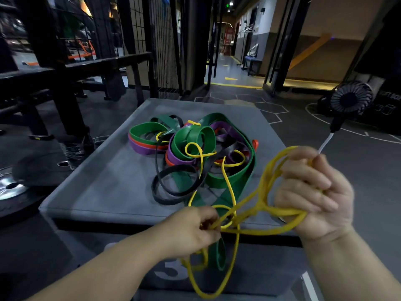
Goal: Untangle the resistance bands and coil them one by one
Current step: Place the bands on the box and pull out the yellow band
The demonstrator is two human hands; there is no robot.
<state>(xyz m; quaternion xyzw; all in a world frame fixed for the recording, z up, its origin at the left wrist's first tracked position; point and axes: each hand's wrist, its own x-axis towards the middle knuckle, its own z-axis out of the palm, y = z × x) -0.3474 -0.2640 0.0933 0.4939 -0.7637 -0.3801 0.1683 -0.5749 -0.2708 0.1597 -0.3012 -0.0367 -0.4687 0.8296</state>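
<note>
Nearest, left hand (191, 231): fingers (208, 222) pinched shut on crossing strands of the yellow band (236, 253), with a long loop hanging below them and a piece of green band (220, 255) dangling alongside, seemingly caught in the same pinch. To the right and slightly higher, right hand (312, 196): fingers (308, 181) curled closed around several turns of that same yellow band, already gathered into loops running over the knuckles and under the palm. Between the two sets of fingers, a bunched, knotted-looking crossing of yellow strands. Beyond the fingers, more yellow trailing up onto the grey desk (104, 187) and into the tangled pile (195, 153) of green, purple, black and orange bands, threading over and under them.

Judged step: freeing and coiling yellow first. Best done by keeping the right-hand coil loose and even, working the crossing open with the left fingertips rather than pulling hard, shaking the green piece free, then drawing the far end out of the pile slowly. Risk: tension tightening the snarl or dragging the whole pile off the near edge.
</note>
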